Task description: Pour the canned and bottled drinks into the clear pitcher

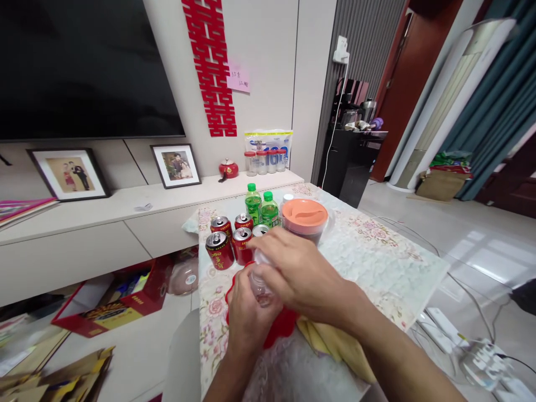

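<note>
My left hand (250, 312) wraps round a small clear bottle (260, 287) above a red tray (282, 329). Over the top of this bottle, my right hand (293, 268) is closed on its whitish cap (260, 258), mostly covered by the fingers. Several red cans (219, 251) stand just beyond my hands at the left. Two green bottles (269, 210) with green caps are behind them. A container with an orange lid (305, 213) stands at the back, right of the bottles. Beside my right forearm lies a yellow cloth (335, 343).
The table has a floral cover (368, 262). Behind it, a white cabinet (125, 209) bears picture frames (176, 166), a red pot (228, 168) and several clear jars (271, 162). A red box (125, 301) sits on the floor at left; power strips (439, 329) lie at right.
</note>
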Demonstrator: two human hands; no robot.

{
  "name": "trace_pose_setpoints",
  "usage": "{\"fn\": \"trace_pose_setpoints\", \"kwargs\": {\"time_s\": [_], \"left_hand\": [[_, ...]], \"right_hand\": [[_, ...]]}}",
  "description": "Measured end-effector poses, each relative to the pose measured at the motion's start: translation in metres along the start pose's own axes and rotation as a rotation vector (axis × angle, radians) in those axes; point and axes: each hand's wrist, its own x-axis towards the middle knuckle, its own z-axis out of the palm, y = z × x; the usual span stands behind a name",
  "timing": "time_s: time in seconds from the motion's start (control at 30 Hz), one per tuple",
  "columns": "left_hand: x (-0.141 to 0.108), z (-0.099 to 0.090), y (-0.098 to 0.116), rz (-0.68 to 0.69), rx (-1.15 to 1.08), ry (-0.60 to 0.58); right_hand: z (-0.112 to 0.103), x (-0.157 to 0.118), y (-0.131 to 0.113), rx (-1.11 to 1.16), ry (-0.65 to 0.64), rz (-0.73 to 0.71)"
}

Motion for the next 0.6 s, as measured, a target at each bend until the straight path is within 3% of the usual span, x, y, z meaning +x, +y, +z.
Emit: {"fn": "trace_pose_setpoints", "kwargs": {"time_s": [0.1, 0.17, 0.23, 0.37, 0.47, 0.6], "left_hand": [[-0.001, -0.001, 0.002, -0.063, -0.025, -0.01], [-0.002, -0.001, 0.003, -0.092, -0.036, -0.027], [-0.003, 0.0, 0.003, -0.113, -0.051, -0.027], [-0.004, 0.001, 0.002, -0.125, -0.07, -0.008], [-0.004, 0.0, 0.002, -0.123, -0.071, -0.01], [-0.004, 0.0, 0.001, -0.128, -0.07, -0.017]], "right_hand": [[-0.013, -0.028, 0.032, 0.273, 0.143, 0.071], [-0.012, -0.054, 0.067, 0.411, 0.231, 0.298], [-0.001, -0.082, 0.108, 0.474, 0.315, 0.562], [0.038, -0.128, 0.172, 0.406, 0.43, 0.723], [0.062, -0.15, 0.194, 0.326, 0.437, 0.78], [0.073, -0.168, 0.203, 0.171, 0.446, 0.773]]}}
